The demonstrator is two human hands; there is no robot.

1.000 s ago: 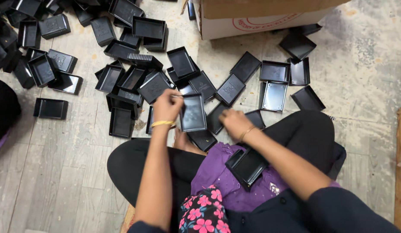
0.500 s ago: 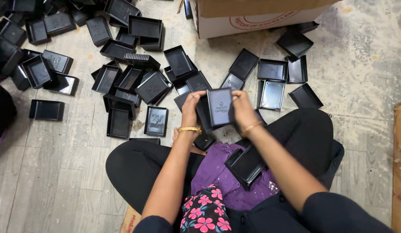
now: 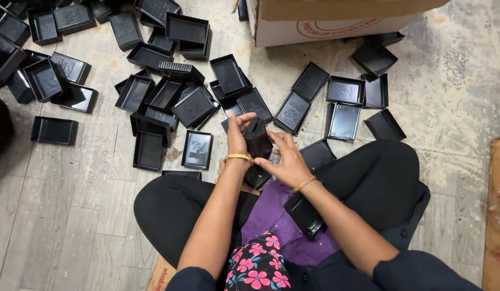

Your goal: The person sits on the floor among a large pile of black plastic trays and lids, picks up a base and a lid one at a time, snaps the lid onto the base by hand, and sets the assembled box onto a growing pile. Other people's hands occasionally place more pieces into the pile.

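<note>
Item: seated person, cross-legged on grey plank floor, viewed from above; landmark is the held black box. Nearest the viewer, below the held black box: a stack of black trays resting on the purple lap, apparently kept within reach of the hands. At the landmark: left hand wraps the box's left edge, fingers curled closed around it; right hand supports it from below and right, fingers bent against its side, thumb across the front; the two-handed hold keeps the box upright and tilted toward the face, as if for inspection or fitting. Gold bangles on both wrists. Just left of the held black box: a flat lid with embossed panel, lying face up. Beyond and left: scattered pile of open black trays, some overlapping, some inverted, no order evident. Beyond and right: a looser group of trays, laid mostly open side up. Farthest, above the landmark: a cardboard carton, white side with a red curved printed mark, brown flaps.
</note>
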